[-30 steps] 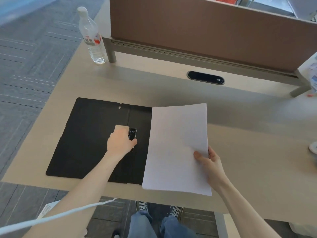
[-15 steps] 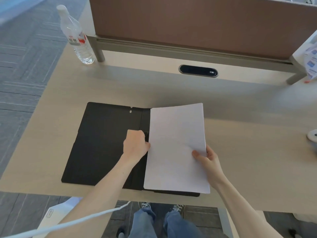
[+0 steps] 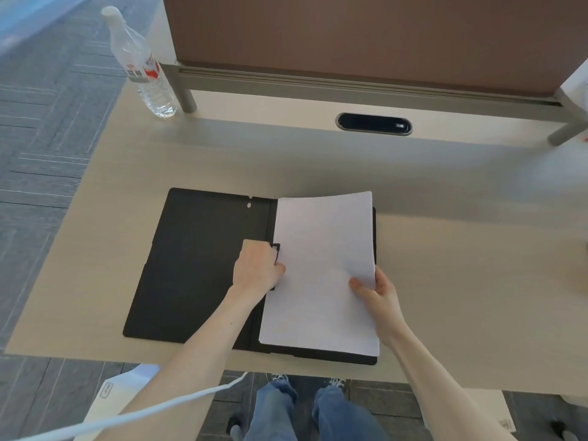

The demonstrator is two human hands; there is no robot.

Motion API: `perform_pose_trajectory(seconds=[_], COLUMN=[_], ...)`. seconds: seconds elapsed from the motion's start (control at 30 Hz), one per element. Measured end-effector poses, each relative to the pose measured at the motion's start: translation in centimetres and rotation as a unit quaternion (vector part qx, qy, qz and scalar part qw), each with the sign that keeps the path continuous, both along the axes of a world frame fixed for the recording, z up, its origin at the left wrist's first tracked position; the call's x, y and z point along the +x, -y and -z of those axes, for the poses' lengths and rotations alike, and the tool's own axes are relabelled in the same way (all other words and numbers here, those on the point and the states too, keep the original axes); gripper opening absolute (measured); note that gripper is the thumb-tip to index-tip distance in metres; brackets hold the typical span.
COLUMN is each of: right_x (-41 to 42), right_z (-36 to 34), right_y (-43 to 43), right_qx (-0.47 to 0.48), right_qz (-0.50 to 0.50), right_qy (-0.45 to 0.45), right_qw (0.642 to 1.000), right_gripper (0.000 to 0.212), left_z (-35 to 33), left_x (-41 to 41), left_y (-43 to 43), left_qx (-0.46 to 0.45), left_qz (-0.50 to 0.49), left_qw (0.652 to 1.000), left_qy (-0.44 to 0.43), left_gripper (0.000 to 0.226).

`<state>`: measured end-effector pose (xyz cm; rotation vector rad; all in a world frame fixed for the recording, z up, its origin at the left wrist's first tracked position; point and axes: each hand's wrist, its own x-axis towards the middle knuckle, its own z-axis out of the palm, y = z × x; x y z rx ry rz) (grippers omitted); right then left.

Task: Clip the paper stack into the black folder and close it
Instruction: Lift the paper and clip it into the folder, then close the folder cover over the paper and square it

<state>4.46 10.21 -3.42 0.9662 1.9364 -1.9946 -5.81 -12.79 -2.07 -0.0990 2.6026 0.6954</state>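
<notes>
The black folder (image 3: 194,268) lies open and flat on the pale desk, near its front edge. A white paper stack (image 3: 321,272) covers the folder's right half, its far edge curled up a little. My left hand (image 3: 256,270) is closed on the black clip (image 3: 276,248) at the folder's spine, right at the paper's left edge. My right hand (image 3: 377,296) pinches the stack's right edge, thumb on top. Most of the clip is hidden under my left hand.
A clear water bottle (image 3: 141,65) stands at the desk's back left beside a partition leg (image 3: 184,90). A brown partition (image 3: 366,36) closes the back. A black cable grommet (image 3: 374,123) sits behind the folder. A white cable (image 3: 178,405) runs below the front edge.
The paper stack has slid left and down onto the folder's right half, up to the clip. My left hand stays on the clip.
</notes>
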Motion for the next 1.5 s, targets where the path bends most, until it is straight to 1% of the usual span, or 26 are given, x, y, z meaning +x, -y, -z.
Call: perform_pose_trajectory(seconds=[0.23, 0.37, 0.47, 0.5, 0.57, 0.63, 0.7, 0.73, 0.8, 0.83, 0.9, 1.0, 1.07, 1.1, 1.17, 1.27, 1.33, 1.4, 1.43, 1.5], right_x=[0.3, 0.1, -0.3, -0.3, -0.4, -0.4, -0.4, -0.2, 0.0, 0.2, 0.7, 1.5, 1.9, 1.9, 1.8, 1.6, 1.5, 1.6, 1.5, 1.5], right_z=[0.8, 0.6, 0.1, 0.1, 0.0, 0.0, -0.3, -0.5, -0.9, -1.0, -1.0, -0.8, -0.5, -0.4, -0.2, -0.3, -0.1, -0.1, -0.1, -0.1], right_y=[0.1, 0.6, 0.9, 0.9, 1.1, 1.3, 1.4, 1.3, 1.2, 1.1, 1.3, 2.3, 2.9, 2.9, 2.9, 2.4, 2.4, 2.3, 2.4, 2.3], right_qx=[0.04, 0.116, 0.173, 0.195, 0.24, 0.29, 0.344, 0.374, 0.446, 0.481, 0.521, 0.523, 0.514, 0.508, 0.501, 0.503, 0.505, 0.506, 0.504, 0.499], right_qz=[-0.015, -0.061, -0.086, -0.092, -0.101, -0.122, -0.152, -0.161, -0.182, -0.199, -0.247, -0.312, -0.33, -0.328, -0.326, -0.332, -0.335, -0.332, -0.332, -0.337], right_qy=[0.019, 0.029, 0.043, 0.053, 0.067, 0.074, 0.088, 0.094, 0.09, 0.075, 0.03, -0.016, -0.021, -0.018, -0.015, -0.013, -0.011, -0.012, -0.011, -0.007], right_qw=[0.999, 0.991, 0.98, 0.975, 0.963, 0.946, 0.922, 0.908, 0.872, 0.851, 0.817, 0.793, 0.792, 0.796, 0.802, 0.798, 0.796, 0.796, 0.797, 0.798], right_gripper=[0.034, 0.033, 0.027, 0.027, 0.034, 0.049, 0.068, 0.077, 0.088, 0.089, 0.085, 0.063, 0.054, 0.052, 0.052, 0.052, 0.052, 0.052, 0.053, 0.053], left_z=[-0.4, 0.1, 0.1, 0.0, -0.4, -1.0, -1.6, -1.8, -2.1, -1.9, -1.3, -0.4, 0.1, 0.4, 0.6, 0.4, -1.2, -3.9, -5.5, -8.5], left_x=[0.3, 0.4, 0.6, 0.7, 0.9, 1.3, 1.7, 2.0, 2.6, 3.1, 4.3, 6.6, 7.0, 6.6, 5.8, 4.8, 4.5, 4.7, 4.7, 4.6], left_y=[-0.2, -0.1, 0.0, 0.1, 0.5, 1.8, 4.5, 6.4, 10.9, 13.4, 17.9, 22.1, 23.2, 23.5, 24.2, 25.3, 25.6, 25.3, 25.2, 24.4], left_qx=[-0.012, -0.032, -0.021, -0.016, -0.002, 0.026, 0.032, 0.011, -0.038, -0.056, -0.089, -0.118, -0.095, -0.081, -0.061, -0.01, 0.058, 0.133, 0.155, 0.169], left_qz=[0.008, -0.01, -0.029, -0.029, -0.023, -0.023, -0.074, -0.111, -0.172, -0.201, -0.267, -0.295, -0.294, -0.295, -0.295, -0.314, -0.331, -0.329, -0.313, -0.257], left_qw=[1.0, 0.999, 0.999, 0.999, 1.0, 0.999, 0.996, 0.991, 0.979, 0.973, 0.959, 0.946, 0.947, 0.947, 0.945, 0.936, 0.927, 0.919, 0.921, 0.94], left_qy=[-0.014, -0.015, -0.009, -0.007, -0.004, -0.007, -0.042, -0.07, -0.105, -0.099, -0.038, 0.065, 0.089, 0.099, 0.128, 0.158, 0.166, 0.174, 0.171, 0.15], left_gripper=[0.036, 0.042, 0.045, 0.046, 0.046, 0.035, 0.023, 0.025, 0.037, 0.045, 0.06, 0.08, 0.082, 0.079, 0.068, 0.047, 0.035, 0.029, 0.029, 0.03])
